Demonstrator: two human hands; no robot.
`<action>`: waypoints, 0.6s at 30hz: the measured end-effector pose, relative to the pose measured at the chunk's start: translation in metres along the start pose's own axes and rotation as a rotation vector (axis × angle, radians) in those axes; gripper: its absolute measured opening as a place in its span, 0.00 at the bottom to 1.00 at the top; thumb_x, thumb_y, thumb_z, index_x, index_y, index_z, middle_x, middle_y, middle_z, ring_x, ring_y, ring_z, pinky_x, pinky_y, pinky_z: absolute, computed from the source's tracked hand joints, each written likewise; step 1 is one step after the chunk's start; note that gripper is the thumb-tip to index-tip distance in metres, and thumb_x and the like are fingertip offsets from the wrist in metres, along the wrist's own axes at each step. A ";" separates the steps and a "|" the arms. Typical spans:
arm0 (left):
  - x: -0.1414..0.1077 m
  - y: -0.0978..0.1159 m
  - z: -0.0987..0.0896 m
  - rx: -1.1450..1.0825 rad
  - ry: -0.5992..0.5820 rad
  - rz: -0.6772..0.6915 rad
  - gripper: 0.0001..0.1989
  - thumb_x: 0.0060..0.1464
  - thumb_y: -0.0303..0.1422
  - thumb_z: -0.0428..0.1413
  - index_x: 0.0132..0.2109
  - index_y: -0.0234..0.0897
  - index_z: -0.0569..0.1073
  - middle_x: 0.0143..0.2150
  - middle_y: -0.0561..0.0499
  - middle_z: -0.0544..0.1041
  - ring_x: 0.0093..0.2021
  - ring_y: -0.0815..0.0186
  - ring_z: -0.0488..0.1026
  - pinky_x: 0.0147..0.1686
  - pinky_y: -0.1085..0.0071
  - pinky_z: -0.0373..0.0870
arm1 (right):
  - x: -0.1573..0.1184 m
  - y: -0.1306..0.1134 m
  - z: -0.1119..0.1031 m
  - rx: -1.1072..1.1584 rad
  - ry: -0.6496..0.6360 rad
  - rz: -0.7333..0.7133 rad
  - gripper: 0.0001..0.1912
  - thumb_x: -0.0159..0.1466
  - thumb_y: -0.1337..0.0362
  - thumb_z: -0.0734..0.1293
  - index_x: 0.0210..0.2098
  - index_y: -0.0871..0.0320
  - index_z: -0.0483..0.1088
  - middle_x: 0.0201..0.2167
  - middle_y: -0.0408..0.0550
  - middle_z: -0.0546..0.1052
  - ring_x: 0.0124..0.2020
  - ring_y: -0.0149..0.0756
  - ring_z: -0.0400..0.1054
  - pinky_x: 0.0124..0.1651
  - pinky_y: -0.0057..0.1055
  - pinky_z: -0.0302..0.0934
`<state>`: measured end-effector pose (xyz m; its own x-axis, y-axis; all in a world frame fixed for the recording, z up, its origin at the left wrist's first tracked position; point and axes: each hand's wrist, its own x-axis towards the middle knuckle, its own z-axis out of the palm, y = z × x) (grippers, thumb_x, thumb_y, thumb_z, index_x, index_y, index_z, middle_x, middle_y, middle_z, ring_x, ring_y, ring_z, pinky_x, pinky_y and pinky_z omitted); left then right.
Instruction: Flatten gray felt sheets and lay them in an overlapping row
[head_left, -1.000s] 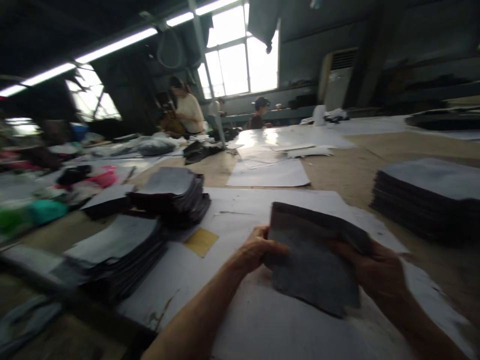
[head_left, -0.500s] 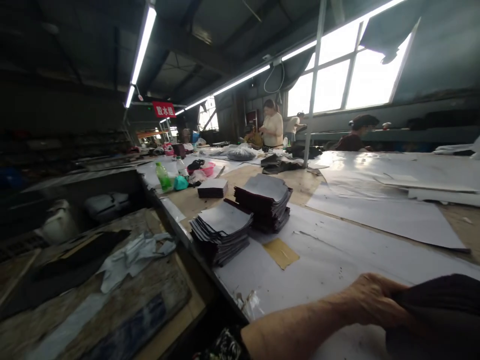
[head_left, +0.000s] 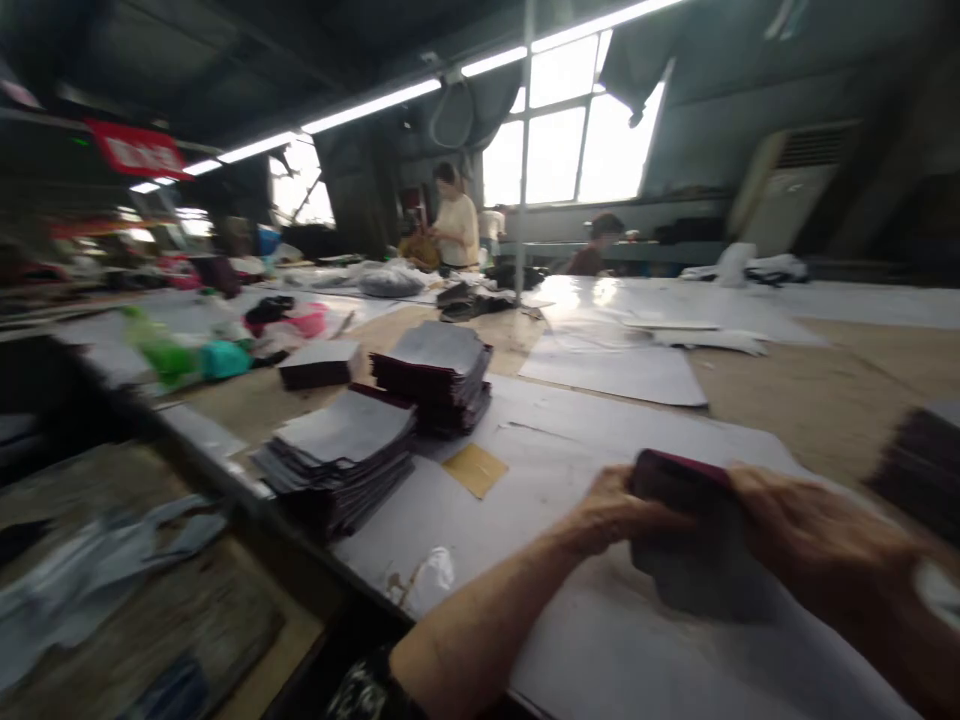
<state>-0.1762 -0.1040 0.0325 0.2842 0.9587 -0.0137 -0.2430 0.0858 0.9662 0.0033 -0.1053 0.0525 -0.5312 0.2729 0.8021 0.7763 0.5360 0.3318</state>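
Dark material point(head_left: 694, 575): my left hand point(head_left: 611, 515) and right hand point(head_left: 825, 530) have fingers point(head_left: 660, 516) clamped on it. Uneven grip could skew it.

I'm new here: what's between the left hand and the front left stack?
The head view shows a yellow patch on a white sheet between left hand and stack.

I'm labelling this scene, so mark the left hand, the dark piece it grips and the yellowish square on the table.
Left hand point(head_left: 609, 512): head view, middle of the hand, behind the thumb.
Dark piece point(head_left: 701, 568): head view, its near face, blurred.
Yellowish square point(head_left: 476, 470): head view, middle of its upper face.
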 end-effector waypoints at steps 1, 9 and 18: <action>-0.001 0.002 0.001 -0.012 0.040 0.009 0.15 0.31 0.30 0.62 0.32 0.31 0.78 0.25 0.54 0.72 0.27 0.70 0.65 0.32 0.73 0.65 | 0.001 0.001 -0.003 -0.039 -0.029 -0.071 0.11 0.62 0.72 0.59 0.34 0.60 0.74 0.31 0.51 0.78 0.31 0.35 0.71 0.30 0.27 0.58; 0.014 -0.004 -0.010 0.056 -0.035 -0.085 0.08 0.29 0.26 0.61 0.25 0.32 0.75 0.19 0.57 0.70 0.21 0.72 0.63 0.21 0.77 0.57 | 0.041 0.027 -0.012 0.316 -0.749 0.488 0.17 0.53 0.64 0.68 0.43 0.55 0.72 0.30 0.42 0.78 0.29 0.34 0.70 0.29 0.25 0.58; 0.010 -0.007 -0.008 -0.009 0.058 0.020 0.09 0.32 0.31 0.64 0.27 0.33 0.78 0.24 0.54 0.75 0.26 0.69 0.68 0.28 0.75 0.64 | 0.014 0.002 -0.007 0.032 -0.285 0.374 0.14 0.57 0.64 0.65 0.42 0.60 0.72 0.36 0.54 0.77 0.38 0.44 0.69 0.40 0.36 0.59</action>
<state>-0.1788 -0.0931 0.0239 0.2252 0.9743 -0.0095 -0.2564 0.0687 0.9641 -0.0003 -0.1060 0.0679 -0.2929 0.6581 0.6936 0.9235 0.3827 0.0269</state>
